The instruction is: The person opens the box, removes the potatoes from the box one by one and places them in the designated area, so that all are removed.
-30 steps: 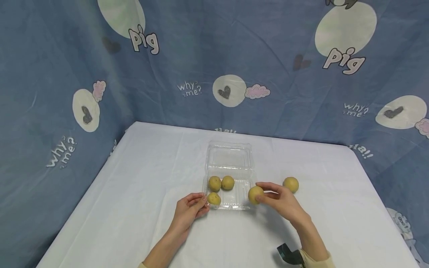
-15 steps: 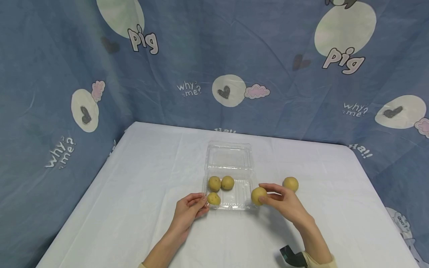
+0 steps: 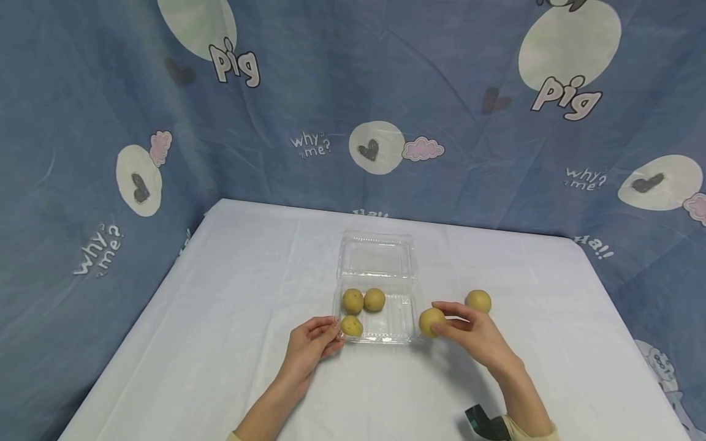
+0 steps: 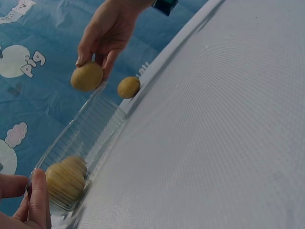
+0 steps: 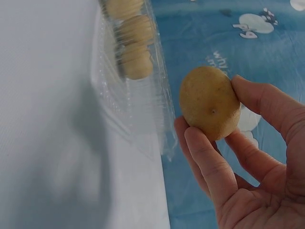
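The right hand [image 3: 478, 335] is lightly pinching a potato [image 3: 431, 323] near the right edge of the clear box [image 3: 399, 317], while the left hand [image 3: 313, 348] is pinching its left edge, ideally holding it still.

Here's your reading, all on the blue curtain [image 3: 265, 177]: "pig" [image 3: 234, 63] up high on your left, again on your right! Below, you've got "why me?" [image 3: 311, 144] three times over. There's "Ha!!" [image 3: 594, 247] low on your right, another cut off near centre. Your left wrist view catches a tilted "pig"; your right wrist view, "why".
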